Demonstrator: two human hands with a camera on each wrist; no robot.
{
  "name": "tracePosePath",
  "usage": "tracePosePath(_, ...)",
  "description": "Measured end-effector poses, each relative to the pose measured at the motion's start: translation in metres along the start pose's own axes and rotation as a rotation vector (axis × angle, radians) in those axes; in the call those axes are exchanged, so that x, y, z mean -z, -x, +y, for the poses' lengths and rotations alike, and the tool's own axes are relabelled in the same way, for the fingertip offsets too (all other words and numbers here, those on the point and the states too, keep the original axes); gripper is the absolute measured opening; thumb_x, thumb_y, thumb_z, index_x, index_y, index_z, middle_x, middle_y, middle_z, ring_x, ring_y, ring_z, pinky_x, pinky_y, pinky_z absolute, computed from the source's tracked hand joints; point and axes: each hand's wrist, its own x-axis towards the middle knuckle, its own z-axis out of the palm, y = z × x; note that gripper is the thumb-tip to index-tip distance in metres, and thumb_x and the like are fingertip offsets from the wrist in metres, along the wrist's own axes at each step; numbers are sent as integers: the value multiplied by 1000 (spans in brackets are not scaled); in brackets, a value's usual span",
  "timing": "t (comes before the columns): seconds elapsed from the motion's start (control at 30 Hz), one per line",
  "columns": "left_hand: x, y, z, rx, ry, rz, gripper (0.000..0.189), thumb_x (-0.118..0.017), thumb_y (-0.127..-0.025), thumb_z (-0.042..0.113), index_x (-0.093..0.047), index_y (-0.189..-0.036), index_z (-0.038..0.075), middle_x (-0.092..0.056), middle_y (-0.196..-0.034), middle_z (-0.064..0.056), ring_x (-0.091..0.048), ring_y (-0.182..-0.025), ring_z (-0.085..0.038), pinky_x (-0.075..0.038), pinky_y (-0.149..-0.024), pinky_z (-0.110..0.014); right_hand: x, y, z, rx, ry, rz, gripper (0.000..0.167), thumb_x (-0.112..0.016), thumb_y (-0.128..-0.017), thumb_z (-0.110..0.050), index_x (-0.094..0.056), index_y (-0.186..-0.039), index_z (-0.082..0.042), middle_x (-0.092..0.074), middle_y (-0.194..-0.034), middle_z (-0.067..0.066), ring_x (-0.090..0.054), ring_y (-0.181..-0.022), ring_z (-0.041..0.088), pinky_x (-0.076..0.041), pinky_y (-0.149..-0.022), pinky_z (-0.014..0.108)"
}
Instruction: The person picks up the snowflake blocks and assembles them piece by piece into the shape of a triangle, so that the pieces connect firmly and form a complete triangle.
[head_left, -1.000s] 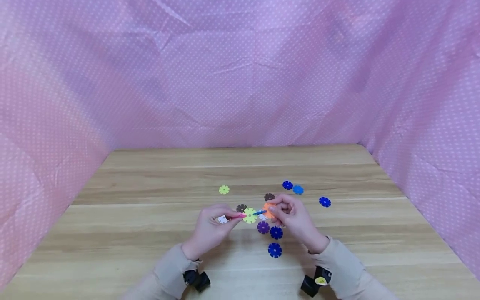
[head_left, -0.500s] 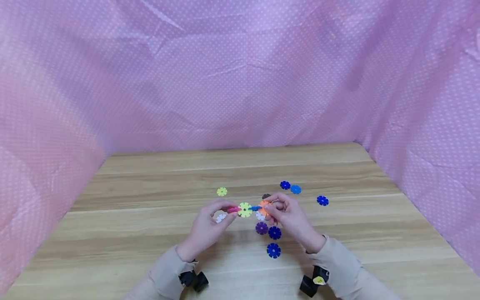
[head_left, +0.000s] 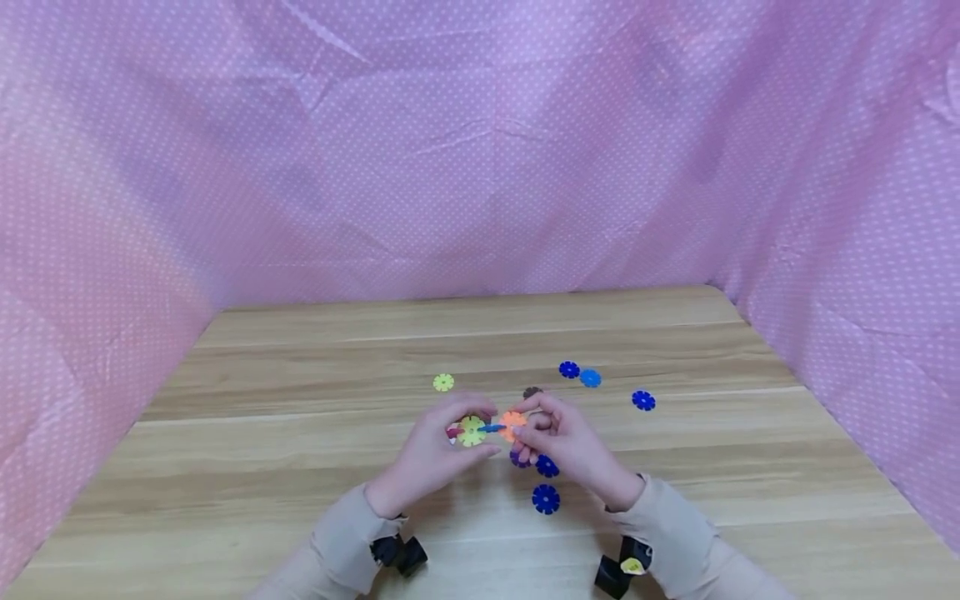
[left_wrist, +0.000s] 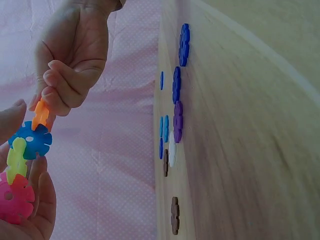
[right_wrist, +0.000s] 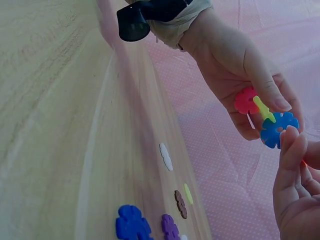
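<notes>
- Pink fabric curtain with white dots [head_left: 480, 150], wrinkled, rising behind and at both sides of the surface.
- Pale brown wood-grain surface [head_left: 247, 433], beneath both hands.
- Left hand [head_left: 423, 454], in a beige cloth sleeve [head_left: 348, 537]: its grip is apart, thumb and fingers spread around part of the chain.
- Right hand [head_left: 570, 446], in a matching sleeve [head_left: 675, 529]: its grip is clamped on the chain's orange end disc.
- Black wrist-worn devices [head_left: 400, 555], one at each cuff.
- Chain of four notched plastic discs, raised above the surface between the hands: pink disc [right_wrist: 246, 101] inside the left hand, then yellow-green disc [head_left: 472, 431], blue disc [right_wrist: 280, 129] and orange disc [head_left: 512, 425], neighbours joined at an angle.
- Loose notched plastic discs, flat on the surface: dark blue disc [head_left: 546, 499] nearest the person, another dark blue one and a purple disc [head_left: 517, 459] just beyond; farther off, a light blue disc [head_left: 590, 378], more dark blue ones, a brown disc [head_left: 532, 392] and a small yellow-green one.
</notes>
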Motion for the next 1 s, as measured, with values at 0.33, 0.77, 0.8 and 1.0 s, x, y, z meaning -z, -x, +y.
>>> tracePosePath(0.33,2,5,-3,-31,15,11,24,-74,-81,13,-68,-105,11,-69,-109,-5,-63,-104,-17,-52,-91,-32,8,0,4,19,12,-23,37,-55,-96,-13,-45,-125,8,-66,-82,9,-62,-70,9,-56,-70,25)
tracePosePath(0.77,10,9,-4,-15,13,48,25,-73,-81,9,-69,-105,13,-69,-108,1,-64,-101,-12,-53,-88,-28,41,0,19,-4,338,-79,36,-65,-88,-12,-55,-119,2,-65,-98,10,-62,-90,21,-54,-77,26)
tracePosePath(0.8,10,9,-3,-14,9,43,26,-73,-82,10,-68,-107,13,-69,-109,1,-64,-102,-12,-53,-88,-28,42,-1,21,8,388,-102,35,-67,-86,-13,-57,-118,0,-65,-99,9,-61,-90,20,-54,-77,25)
tracePosePath(1.0,12,9,-3,-7,24,18,28,-72,-82,10,-67,-110,11,-69,-111,-1,-64,-101,-14,-54,-85,-25,44,-1,31,56,587,-135,37,-75,-79,-13,-61,-113,-7,-64,-101,3,-59,-93,17,-52,-80,27)
